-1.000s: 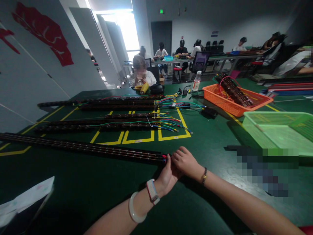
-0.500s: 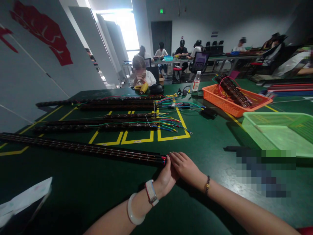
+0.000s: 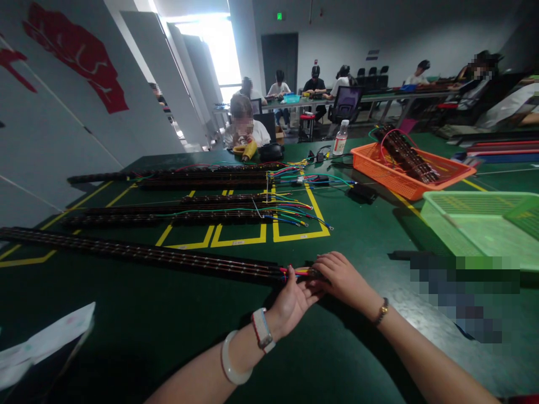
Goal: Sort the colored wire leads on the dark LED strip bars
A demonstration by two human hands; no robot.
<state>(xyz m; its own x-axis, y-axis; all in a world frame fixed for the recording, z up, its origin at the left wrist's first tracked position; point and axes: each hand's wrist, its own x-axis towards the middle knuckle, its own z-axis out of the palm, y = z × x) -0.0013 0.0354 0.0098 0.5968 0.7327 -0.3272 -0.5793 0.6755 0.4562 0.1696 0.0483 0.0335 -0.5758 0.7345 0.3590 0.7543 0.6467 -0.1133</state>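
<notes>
A long black strip (image 3: pixel 138 253) lies across the green table (image 3: pixel 168 325) in front of me, with red and yellow wires (image 3: pixel 300 272) sticking out of its right end. My left hand (image 3: pixel 292 302) rests at that end, thumb up against the strip, fingers reaching under the wires. My right hand (image 3: pixel 343 278) is closed over the wires just right of the strip's end. A white bangle and a watch sit on my left wrist.
More black strips with coloured wires (image 3: pixel 202 210) lie farther back inside yellow floor-tape marks. An orange basket (image 3: pixel 404 168) holds dark parts; a green basket (image 3: pixel 480 224) stands at right. A bottle (image 3: pixel 340 138) and other seated people are beyond. Papers (image 3: pixel 37 342) lie at lower left.
My right hand has slid to the right along the wires, drawing them out from the strip's end. My left hand stays at the strip's end.
</notes>
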